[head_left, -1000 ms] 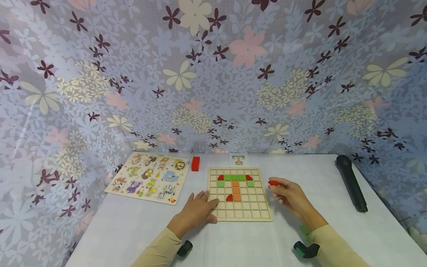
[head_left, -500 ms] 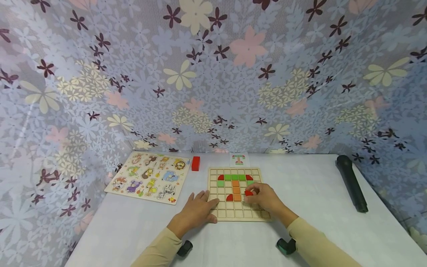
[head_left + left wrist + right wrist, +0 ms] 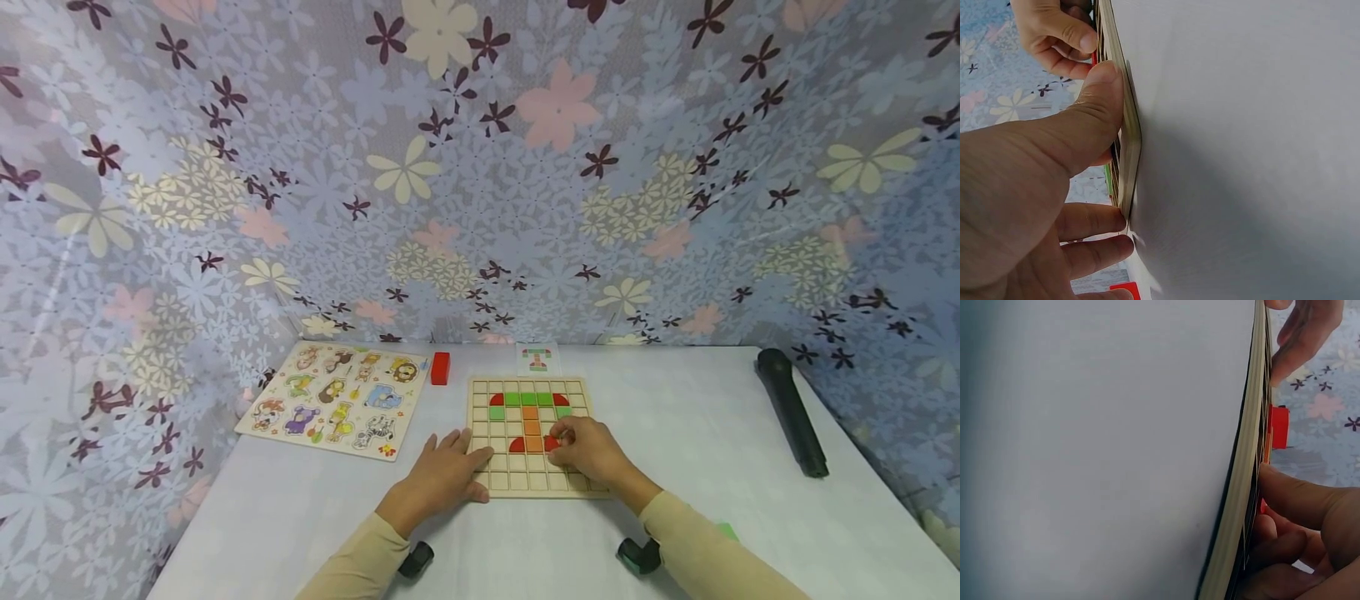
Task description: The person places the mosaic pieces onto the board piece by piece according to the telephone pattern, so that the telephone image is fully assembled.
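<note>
A wooden grid board lies on the white table with red, green and orange pieces set in its cells. My left hand rests along its left edge, fingers extended; in the left wrist view the thumb presses the near side. Over the board, my right hand pinches a red quarter-round piece at the cell right of the lowest orange square. A matching red piece sits on that square's left. The right fingers partly cover the held piece.
Behind the board lies a small pattern card. A red box and an animal puzzle board are to the left. A black cylindrical object lies far right. A green piece shows beside the right sleeve.
My right hand has carried the red quarter-round piece left from beside the board, then lowered it into line beside the orange square. The left hand has stayed in place.
</note>
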The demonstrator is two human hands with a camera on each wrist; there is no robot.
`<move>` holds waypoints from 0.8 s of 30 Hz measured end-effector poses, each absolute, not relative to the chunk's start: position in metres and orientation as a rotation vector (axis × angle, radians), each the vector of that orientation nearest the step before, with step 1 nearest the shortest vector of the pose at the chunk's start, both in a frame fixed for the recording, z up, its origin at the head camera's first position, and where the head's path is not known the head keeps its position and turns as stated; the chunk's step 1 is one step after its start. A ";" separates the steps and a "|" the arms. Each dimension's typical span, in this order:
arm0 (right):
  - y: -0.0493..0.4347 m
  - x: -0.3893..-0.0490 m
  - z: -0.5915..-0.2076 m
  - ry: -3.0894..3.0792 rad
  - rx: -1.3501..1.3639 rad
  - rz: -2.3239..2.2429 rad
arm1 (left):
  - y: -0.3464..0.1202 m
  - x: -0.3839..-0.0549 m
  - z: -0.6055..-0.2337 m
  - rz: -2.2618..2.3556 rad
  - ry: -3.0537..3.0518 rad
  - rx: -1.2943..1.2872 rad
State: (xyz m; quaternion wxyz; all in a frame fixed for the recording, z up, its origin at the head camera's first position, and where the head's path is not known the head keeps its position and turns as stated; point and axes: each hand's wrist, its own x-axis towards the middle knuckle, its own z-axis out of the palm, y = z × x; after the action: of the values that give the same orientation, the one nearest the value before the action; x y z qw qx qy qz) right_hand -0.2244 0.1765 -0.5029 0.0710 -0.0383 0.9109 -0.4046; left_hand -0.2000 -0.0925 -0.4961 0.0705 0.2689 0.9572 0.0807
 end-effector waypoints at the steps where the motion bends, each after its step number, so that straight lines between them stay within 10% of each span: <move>1: 0.177 -0.224 -0.502 2.737 -0.125 -1.216 | -0.093 -0.200 -0.496 0.244 2.879 0.806; 14: 0.232 -0.204 -0.472 2.605 -0.142 -1.497 | -0.093 -0.198 -0.494 0.252 2.875 0.797; 24: 0.349 -0.129 -0.461 2.338 0.234 -1.781 | -0.091 -0.198 -0.494 0.232 2.864 0.796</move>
State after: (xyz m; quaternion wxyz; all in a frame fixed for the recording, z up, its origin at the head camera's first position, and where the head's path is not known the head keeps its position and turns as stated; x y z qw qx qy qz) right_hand -0.1286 0.3491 -0.4609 0.0967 0.0789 0.7893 -0.6012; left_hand -0.1982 -0.0908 -0.4942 0.0800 0.2661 0.9575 0.0774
